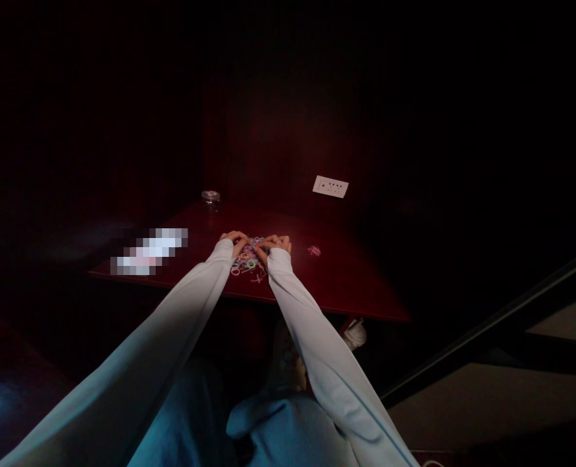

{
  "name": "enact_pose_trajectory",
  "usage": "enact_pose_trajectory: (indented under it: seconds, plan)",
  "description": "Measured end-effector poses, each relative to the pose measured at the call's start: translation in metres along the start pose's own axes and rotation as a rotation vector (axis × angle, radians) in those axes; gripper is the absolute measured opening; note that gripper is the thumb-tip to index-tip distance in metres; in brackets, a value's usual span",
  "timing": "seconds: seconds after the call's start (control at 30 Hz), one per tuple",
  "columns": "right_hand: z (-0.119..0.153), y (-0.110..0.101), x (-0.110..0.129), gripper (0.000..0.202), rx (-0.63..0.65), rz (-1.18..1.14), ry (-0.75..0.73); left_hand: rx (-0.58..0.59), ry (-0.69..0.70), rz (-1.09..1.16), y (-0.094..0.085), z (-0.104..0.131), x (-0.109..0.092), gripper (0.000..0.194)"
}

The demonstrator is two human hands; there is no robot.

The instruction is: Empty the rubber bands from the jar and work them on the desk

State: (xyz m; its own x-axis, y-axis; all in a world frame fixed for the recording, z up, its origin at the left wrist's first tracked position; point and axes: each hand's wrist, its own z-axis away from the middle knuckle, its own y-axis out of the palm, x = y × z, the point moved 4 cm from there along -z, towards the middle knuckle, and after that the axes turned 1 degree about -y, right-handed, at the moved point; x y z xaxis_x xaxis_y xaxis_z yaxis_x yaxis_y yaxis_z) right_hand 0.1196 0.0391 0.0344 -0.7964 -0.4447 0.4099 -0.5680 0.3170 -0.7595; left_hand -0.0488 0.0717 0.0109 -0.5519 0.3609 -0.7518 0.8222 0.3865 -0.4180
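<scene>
From where I stand, the person sits up close to a dark red tabletop (346, 285), both arms stretched out over it in long white sleeves (198, 288). Between the two hands lies a loose pile of small hair ties (246, 258), mostly pink and lilac, with a green ring (252, 264) showing near its front and a few loops straying toward the table's near edge. The left hand (234, 240) is at the pile's left side, fingers bent inward over the ties; the right hand (279, 244) curls in from the other side, its fingertips among them. Whether either one is pinching a tie or only touching the heap, I cannot tell.

To the right of the right hand, apart from the pile, sits a little pink cluster of ties (314, 251). A clear lidded jar (211, 202) stands toward the back left; any print on its lid is too small to read. At the table's left, a bright object (149, 251) is pixelated, so whatever is written on it stays hidden. A white socket plate (331, 187) is fixed to the dark wall behind the table.
</scene>
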Motion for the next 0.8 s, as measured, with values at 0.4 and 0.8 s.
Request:
enact_pose_trajectory:
  seconds: [0.4,0.8]
  plan:
    - [-0.0011,-0.0010,-0.0055,0.027,-0.087,-0.063,0.086,0.021,-0.001,-0.028,0.0005,-0.0001,-0.0002,0.016]
    - [-0.0023,-0.0023,-0.0061,0.026,-0.075,-0.062,0.123,0.064,0.023,-0.021,0.0075,-0.0028,0.0042,0.028]
